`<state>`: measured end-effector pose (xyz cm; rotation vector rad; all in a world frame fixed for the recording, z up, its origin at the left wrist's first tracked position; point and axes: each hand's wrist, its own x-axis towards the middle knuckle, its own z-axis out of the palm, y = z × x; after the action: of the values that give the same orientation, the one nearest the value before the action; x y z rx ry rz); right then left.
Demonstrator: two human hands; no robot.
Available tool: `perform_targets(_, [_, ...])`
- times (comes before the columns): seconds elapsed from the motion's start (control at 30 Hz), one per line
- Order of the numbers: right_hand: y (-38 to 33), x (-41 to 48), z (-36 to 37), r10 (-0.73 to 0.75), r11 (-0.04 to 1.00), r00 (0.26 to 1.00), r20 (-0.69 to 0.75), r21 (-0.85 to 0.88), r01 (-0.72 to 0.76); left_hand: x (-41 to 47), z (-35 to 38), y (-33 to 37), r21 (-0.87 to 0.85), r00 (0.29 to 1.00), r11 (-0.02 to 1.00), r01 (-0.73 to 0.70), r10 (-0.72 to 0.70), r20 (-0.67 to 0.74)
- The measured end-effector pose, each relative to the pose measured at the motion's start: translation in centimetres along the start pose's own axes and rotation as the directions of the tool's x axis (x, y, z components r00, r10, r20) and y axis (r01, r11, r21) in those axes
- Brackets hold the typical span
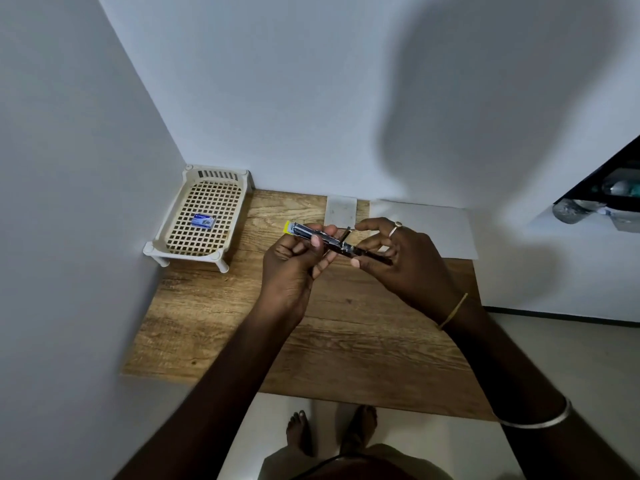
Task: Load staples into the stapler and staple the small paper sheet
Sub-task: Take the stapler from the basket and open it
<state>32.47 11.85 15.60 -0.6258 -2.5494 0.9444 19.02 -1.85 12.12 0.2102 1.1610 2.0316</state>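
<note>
A dark stapler (pixel 332 241) with a yellow end is held above the wooden table (pixel 242 323), swung open into a long line. My left hand (pixel 294 265) grips its left half near the yellow tip. My right hand (pixel 398 254) holds the right half between thumb and fingers, and a thin metal part sticks up by the hinge. A small blue staple box (pixel 203 221) lies in the cream basket tray (pixel 166 223) at the back left. A small paper sheet (pixel 341 209) lies at the back of the table, behind my hands.
A larger white sheet (pixel 440 226) lies on the table's back right. Walls close in on the left and back. A dark shelf with bottles (pixel 606 195) juts out at the right. My bare feet stand on the floor below the table's front edge.
</note>
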Motion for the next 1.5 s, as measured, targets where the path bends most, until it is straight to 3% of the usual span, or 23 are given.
perform_targets(0.17, [4.1,-0.4,1.4,-0.005,0.996,1.0,-0.013,-0.085,0.004,1.5,-3.3,-1.6,0.151,0.995,0.986,0.072,-0.081,0.051])
perform_targets(0.23, [5.8,-0.9,2.4,-0.056,0.983,0.998,-0.024,-0.176,0.051,2.0,-4.8,-2.1,0.318,0.996,0.948,0.019,-0.047,0.079])
perform_targets(0.3, [7.3,-1.6,3.6,-0.072,0.974,0.997,-0.026,-0.216,0.064,2.5,-6.1,-2.8,0.514,0.994,0.854,-0.08,0.027,0.11])
perform_targets(0.4, [9.3,-2.6,5.5,-0.029,0.977,1.0,0.0,-0.214,0.028,3.3,-7.4,-4.1,0.66,0.984,0.733,-0.166,0.074,0.165])
perform_targets(0.5, [10.9,-3.4,7.3,-0.016,0.975,1.0,0.019,-0.222,0.02,4.0,-8.5,-5.7,0.817,0.962,0.507,-0.274,0.142,0.234])
perform_targets(0.87, [14.0,-4.4,12.6,0.025,0.979,0.998,0.058,-0.205,-0.013,4.6,-12.4,-10.7,0.919,0.918,0.058,-0.391,0.096,0.385])
perform_targets(1.5, [14.2,-4.7,13.4,0.089,0.983,0.991,0.096,-0.167,-0.072,4.9,-13.7,-11.7,0.93,0.931,0.047,-0.363,0.042,0.362])
